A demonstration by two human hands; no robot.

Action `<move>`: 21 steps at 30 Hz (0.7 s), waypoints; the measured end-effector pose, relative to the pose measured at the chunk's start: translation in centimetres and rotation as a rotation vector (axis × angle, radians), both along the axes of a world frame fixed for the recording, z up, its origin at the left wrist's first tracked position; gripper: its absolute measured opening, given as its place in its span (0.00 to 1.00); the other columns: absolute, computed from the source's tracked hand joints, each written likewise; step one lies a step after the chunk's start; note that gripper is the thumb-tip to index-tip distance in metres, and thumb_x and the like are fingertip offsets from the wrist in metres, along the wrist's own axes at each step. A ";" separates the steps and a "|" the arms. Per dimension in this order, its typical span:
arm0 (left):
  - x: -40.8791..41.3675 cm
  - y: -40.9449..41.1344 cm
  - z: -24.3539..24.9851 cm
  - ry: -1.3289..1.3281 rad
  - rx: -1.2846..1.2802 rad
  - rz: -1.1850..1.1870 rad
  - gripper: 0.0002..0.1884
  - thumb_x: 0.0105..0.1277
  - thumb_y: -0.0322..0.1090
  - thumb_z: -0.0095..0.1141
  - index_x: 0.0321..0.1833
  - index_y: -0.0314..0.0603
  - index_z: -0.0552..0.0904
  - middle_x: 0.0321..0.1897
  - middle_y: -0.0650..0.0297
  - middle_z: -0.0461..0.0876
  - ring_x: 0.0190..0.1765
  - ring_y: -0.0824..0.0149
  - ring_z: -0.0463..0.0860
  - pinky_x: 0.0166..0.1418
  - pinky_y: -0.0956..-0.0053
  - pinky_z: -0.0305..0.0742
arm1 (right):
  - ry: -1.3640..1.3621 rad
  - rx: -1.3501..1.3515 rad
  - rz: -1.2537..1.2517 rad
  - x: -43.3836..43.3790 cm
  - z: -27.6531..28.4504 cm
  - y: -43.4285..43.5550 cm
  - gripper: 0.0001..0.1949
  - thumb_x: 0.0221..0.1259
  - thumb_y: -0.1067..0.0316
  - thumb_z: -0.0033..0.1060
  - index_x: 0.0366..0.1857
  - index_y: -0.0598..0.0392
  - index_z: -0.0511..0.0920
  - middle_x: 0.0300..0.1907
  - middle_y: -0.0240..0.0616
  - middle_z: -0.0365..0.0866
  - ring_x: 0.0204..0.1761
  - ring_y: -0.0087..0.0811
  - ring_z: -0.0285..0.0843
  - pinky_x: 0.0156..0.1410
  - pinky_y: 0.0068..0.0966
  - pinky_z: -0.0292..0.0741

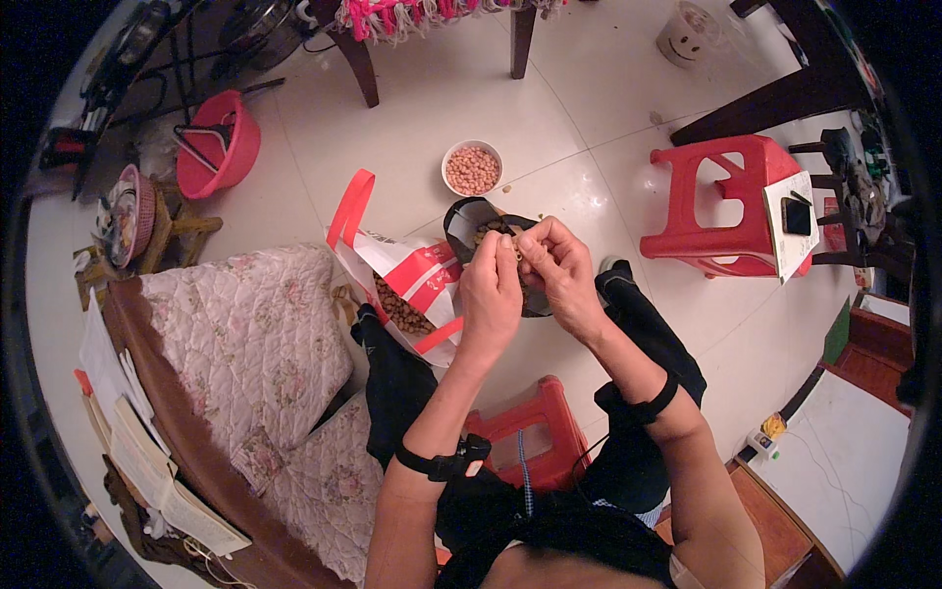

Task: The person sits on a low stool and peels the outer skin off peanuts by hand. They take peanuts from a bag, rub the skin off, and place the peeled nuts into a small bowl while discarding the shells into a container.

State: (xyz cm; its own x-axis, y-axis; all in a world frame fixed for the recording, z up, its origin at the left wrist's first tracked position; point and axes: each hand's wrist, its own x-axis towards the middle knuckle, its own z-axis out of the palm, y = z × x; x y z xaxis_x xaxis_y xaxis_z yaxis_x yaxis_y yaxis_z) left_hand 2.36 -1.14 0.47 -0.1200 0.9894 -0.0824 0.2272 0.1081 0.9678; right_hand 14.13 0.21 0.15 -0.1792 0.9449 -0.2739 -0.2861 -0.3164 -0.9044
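Observation:
My left hand (491, 294) and my right hand (565, 278) meet fingertip to fingertip, pinching a peanut (519, 255) that the fingers mostly hide. Directly beneath them is a dark open bag (465, 215) with brown peanut shells (487, 230) inside. A red and white carrier bag (423, 272) leans by my left leg, its mouth showing many unshelled peanuts (401, 309). Beyond the dark bag, a white bowl (444, 171) on the floor holds pinkish shelled peanut kernels (472, 169).
A red plastic stool (681, 199) at the right bears papers (780, 250) and a phone (797, 216). On the left are a quilt-covered sofa (250, 316) and a pink basin (246, 147). Dark table legs (522, 44) stand ahead. Under me is another red stool (556, 412).

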 end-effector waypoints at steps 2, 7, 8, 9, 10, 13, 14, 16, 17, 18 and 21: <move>0.0 0.0 0.0 -0.057 -0.061 0.000 0.15 0.80 0.38 0.41 0.36 0.33 0.71 0.27 0.57 0.70 0.34 0.67 0.70 0.39 0.67 0.69 | 0.000 0.009 0.009 0.1 -0.1 -0.1 0.10 0.74 0.60 0.59 0.38 0.53 0.75 0.28 0.24 0.73 0.29 0.12 0.65 0.32 0.13 0.63; -0.2 0.1 0.1 -0.112 -0.085 0.006 0.16 0.80 0.38 0.41 0.35 0.33 0.70 0.27 0.60 0.70 0.34 0.69 0.69 0.38 0.68 0.68 | 0.040 -0.004 0.023 0.0 -0.3 0.0 0.09 0.75 0.61 0.58 0.38 0.54 0.75 0.29 0.24 0.73 0.29 0.13 0.66 0.32 0.13 0.64; -0.2 0.1 0.2 -0.105 -0.096 -0.002 0.16 0.80 0.38 0.41 0.35 0.33 0.70 0.27 0.60 0.70 0.34 0.69 0.69 0.38 0.68 0.68 | 0.101 -0.043 0.035 0.3 -0.6 0.1 0.09 0.75 0.61 0.58 0.39 0.54 0.75 0.29 0.24 0.73 0.29 0.12 0.66 0.32 0.13 0.64; -0.3 0.1 0.4 -0.098 -0.108 -0.010 0.16 0.80 0.38 0.41 0.35 0.33 0.70 0.27 0.60 0.70 0.34 0.69 0.69 0.39 0.68 0.68 | 0.161 -0.081 0.047 0.5 -0.6 0.2 0.09 0.75 0.61 0.58 0.39 0.55 0.75 0.29 0.24 0.73 0.29 0.12 0.66 0.32 0.12 0.64; -0.3 0.1 0.4 -0.091 -0.120 -0.018 0.16 0.79 0.38 0.41 0.35 0.33 0.71 0.27 0.60 0.70 0.34 0.69 0.69 0.39 0.68 0.68 | 0.161 -0.101 0.044 0.5 -0.6 0.2 0.08 0.75 0.62 0.58 0.40 0.55 0.76 0.29 0.24 0.73 0.29 0.12 0.66 0.32 0.12 0.64; -0.3 0.2 0.4 -0.043 -0.057 -0.009 0.16 0.79 0.38 0.42 0.35 0.32 0.70 0.27 0.58 0.70 0.33 0.68 0.70 0.38 0.67 0.68 | 0.084 -0.100 0.035 0.4 0.0 0.4 0.08 0.74 0.62 0.58 0.41 0.55 0.77 0.28 0.23 0.74 0.29 0.12 0.66 0.31 0.12 0.63; -0.3 0.2 0.4 -0.017 -0.044 -0.002 0.16 0.79 0.38 0.43 0.35 0.32 0.71 0.26 0.57 0.70 0.33 0.67 0.70 0.38 0.66 0.68 | 0.006 -0.061 0.032 0.3 0.4 0.4 0.08 0.74 0.62 0.59 0.41 0.56 0.77 0.28 0.23 0.74 0.29 0.11 0.66 0.31 0.12 0.63; -0.4 0.2 0.5 0.031 -0.017 0.009 0.16 0.79 0.38 0.43 0.36 0.31 0.71 0.26 0.55 0.71 0.32 0.66 0.71 0.38 0.65 0.69 | -0.155 0.035 0.052 0.4 0.8 0.5 0.08 0.74 0.63 0.59 0.41 0.57 0.78 0.28 0.23 0.76 0.28 0.11 0.66 0.31 0.12 0.63; -0.4 0.3 0.5 0.031 -0.012 0.012 0.16 0.79 0.38 0.43 0.36 0.31 0.71 0.25 0.54 0.71 0.31 0.64 0.71 0.37 0.64 0.69 | -0.237 0.090 0.077 0.7 0.9 0.6 0.08 0.74 0.64 0.59 0.41 0.58 0.79 0.28 0.23 0.76 0.28 0.10 0.66 0.31 0.12 0.63; -0.5 0.3 0.5 0.033 -0.008 0.016 0.16 0.79 0.38 0.44 0.36 0.31 0.71 0.25 0.52 0.71 0.31 0.62 0.72 0.37 0.63 0.69 | -0.317 0.145 0.103 0.8 1.0 0.7 0.08 0.73 0.64 0.60 0.41 0.58 0.80 0.28 0.23 0.77 0.28 0.10 0.66 0.32 0.11 0.63; -0.8 0.4 0.9 0.110 0.029 -0.004 0.14 0.78 0.35 0.46 0.35 0.32 0.70 0.26 0.49 0.73 0.30 0.52 0.75 0.35 0.59 0.70 | -0.374 0.177 0.112 1.0 2.1 0.8 0.09 0.70 0.67 0.63 0.40 0.63 0.83 0.28 0.26 0.81 0.30 0.11 0.69 0.33 0.13 0.68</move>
